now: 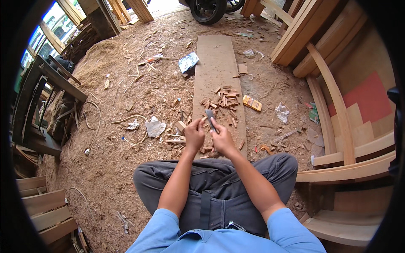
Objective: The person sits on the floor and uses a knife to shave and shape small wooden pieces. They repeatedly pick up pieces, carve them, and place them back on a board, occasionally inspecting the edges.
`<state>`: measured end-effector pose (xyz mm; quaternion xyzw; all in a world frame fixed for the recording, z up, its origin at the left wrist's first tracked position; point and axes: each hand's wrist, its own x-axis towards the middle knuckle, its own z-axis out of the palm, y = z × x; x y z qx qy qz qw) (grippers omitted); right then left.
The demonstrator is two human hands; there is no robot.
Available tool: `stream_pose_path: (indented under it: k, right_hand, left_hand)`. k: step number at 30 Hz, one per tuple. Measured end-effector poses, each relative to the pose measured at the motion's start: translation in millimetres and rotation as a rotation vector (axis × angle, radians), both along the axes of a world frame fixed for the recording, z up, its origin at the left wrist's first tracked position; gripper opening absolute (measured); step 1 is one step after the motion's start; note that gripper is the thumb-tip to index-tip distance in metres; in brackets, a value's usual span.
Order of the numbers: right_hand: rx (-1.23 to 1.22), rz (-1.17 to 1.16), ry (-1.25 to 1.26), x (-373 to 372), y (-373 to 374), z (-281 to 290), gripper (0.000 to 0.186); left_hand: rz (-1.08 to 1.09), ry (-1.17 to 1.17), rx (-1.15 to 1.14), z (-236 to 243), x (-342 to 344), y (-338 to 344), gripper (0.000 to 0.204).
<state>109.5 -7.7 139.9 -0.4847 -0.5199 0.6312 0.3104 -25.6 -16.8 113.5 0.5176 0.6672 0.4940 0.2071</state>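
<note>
I sit cross-legged at the near end of a long wooden board [213, 55]. My left hand [195, 135] is closed, pinching a small wood piece [204, 119] that shows just past the fingertips. Close beside it, my right hand [222, 138] grips a flat-bladed tool [209, 114]. Its grey metal blade points up and slightly left, against or very near the wood piece; its exact kind is unclear. Beyond both hands, several short brown wood pieces [228, 100] lie in a loose heap on the board. A few more are scattered around and below my hands.
Sawdust and wood scraps cover the ground [114, 168]. A yellow package [252, 103] lies right of the board, a silvery-blue packet [188, 62] left of it. Wooden frames [344, 114] lean at the right. A dark stand [42, 105] is at the left; a wheel [207, 10] stands far ahead.
</note>
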Motion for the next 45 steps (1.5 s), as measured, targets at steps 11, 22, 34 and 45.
stream_pose_path:
  k: [11,22,34,45]
  right_hand:
    - [-0.047,-0.057,0.254,27,11,19,0.06]
    - [-0.022,0.222,0.28,20,-16,57,0.063]
    - [-0.054,0.202,0.221,3,-26,45,0.058]
    - [-0.145,0.022,0.257,-15,-20,-1,0.057]
  left_hand:
    - [0.031,-0.087,0.126,20,12,-11,0.018]
    - [0.133,-0.314,0.243,35,-16,-6,0.022]
    - [0.128,-0.149,0.234,18,-15,5,0.019]
    - [0.074,-0.139,0.065,6,-17,16,0.024]
